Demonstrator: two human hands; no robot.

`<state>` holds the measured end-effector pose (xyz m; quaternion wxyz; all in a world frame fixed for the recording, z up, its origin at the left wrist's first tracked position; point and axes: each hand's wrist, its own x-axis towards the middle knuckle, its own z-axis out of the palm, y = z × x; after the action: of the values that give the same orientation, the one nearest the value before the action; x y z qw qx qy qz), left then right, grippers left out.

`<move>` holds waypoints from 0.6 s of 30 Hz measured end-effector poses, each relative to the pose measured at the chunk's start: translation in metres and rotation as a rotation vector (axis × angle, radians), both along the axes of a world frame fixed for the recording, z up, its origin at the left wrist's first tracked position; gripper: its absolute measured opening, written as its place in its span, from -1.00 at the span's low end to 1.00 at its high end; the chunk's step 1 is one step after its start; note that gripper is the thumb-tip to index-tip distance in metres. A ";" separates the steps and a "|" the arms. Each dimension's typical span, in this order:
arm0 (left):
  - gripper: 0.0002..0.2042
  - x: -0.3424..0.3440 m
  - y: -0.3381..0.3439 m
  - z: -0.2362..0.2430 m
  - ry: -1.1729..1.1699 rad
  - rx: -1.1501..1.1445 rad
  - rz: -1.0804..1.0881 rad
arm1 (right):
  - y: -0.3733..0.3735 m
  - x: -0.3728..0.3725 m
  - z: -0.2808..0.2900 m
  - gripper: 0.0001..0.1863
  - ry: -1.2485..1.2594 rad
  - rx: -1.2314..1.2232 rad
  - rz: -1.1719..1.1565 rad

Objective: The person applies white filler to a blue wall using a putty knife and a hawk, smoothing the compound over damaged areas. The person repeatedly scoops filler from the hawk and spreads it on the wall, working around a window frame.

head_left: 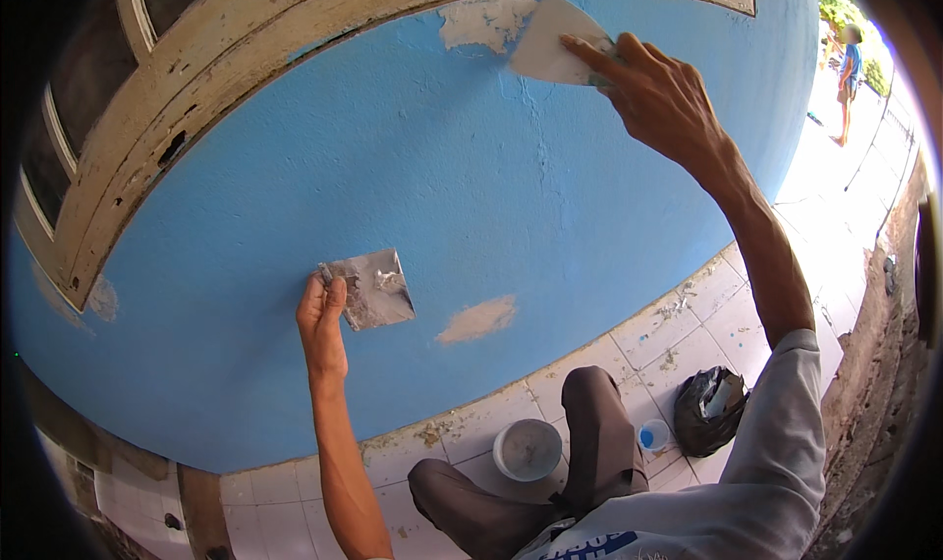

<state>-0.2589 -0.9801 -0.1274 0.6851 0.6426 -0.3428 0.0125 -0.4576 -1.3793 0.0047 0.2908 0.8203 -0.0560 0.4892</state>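
Note:
High on the blue wall [393,167], my right hand [668,93] grips a flat, pale putty scraper [552,49], fingers laid along its blade. The blade lies over or against the wall, beside a bare whitish patch [479,22] under the window frame; it covers part of that spot. Lower and to the left, my left hand [322,316] holds a square metal putty knife [378,295] by its edge, thumb on top. Grey, wet-looking paste is smeared on its face. Right of it, a beige patch [478,319] shows on the wall.
A worn wooden window frame [221,64] curves above. Between my knees stands a white bucket [527,478] with grey contents. A small cup [653,447] with blue in it and a black plastic bag [699,427] sit on the tiles. Another person [848,79] stands far off right.

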 end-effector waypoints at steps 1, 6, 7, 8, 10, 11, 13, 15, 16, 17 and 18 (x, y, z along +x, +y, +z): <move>-0.82 0.001 0.001 -0.001 -0.002 -0.001 0.000 | 0.003 -0.005 -0.003 -0.44 0.017 0.053 -0.012; -0.79 -0.002 0.002 0.004 -0.007 -0.019 0.067 | 0.067 -0.009 -0.017 -0.48 0.102 0.757 0.201; -0.79 -0.004 -0.001 0.004 0.005 -0.035 0.058 | 0.080 -0.002 -0.023 -0.48 0.059 0.826 0.319; -0.79 -0.004 -0.001 0.005 0.016 -0.049 0.053 | 0.091 0.010 -0.030 -0.47 0.011 0.705 0.451; -0.79 0.000 0.005 0.004 0.009 -0.028 0.040 | 0.120 0.047 -0.039 -0.42 -0.110 0.648 0.473; -0.80 0.001 0.005 0.005 0.005 -0.020 0.027 | 0.131 0.061 -0.039 -0.40 -0.170 0.604 0.422; -0.80 -0.001 -0.004 0.006 -0.005 -0.016 0.002 | 0.135 0.084 -0.039 -0.37 -0.279 0.570 0.351; -0.80 -0.003 -0.004 0.007 -0.018 -0.014 -0.008 | 0.135 0.102 -0.040 -0.35 -0.368 0.536 0.329; -0.79 -0.003 -0.003 0.007 -0.023 -0.014 -0.014 | 0.134 0.109 -0.041 -0.34 -0.403 0.520 0.333; -0.79 -0.003 -0.004 0.007 -0.027 -0.016 -0.023 | 0.132 0.113 -0.042 -0.33 -0.438 0.501 0.333; -0.79 -0.003 0.001 0.006 -0.024 -0.006 -0.021 | 0.133 0.120 -0.045 -0.33 -0.432 0.486 0.331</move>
<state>-0.2616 -0.9792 -0.1212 0.6827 0.6369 -0.3579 0.0141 -0.3380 -1.2466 -0.0407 -0.0142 0.7413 -0.0970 0.6639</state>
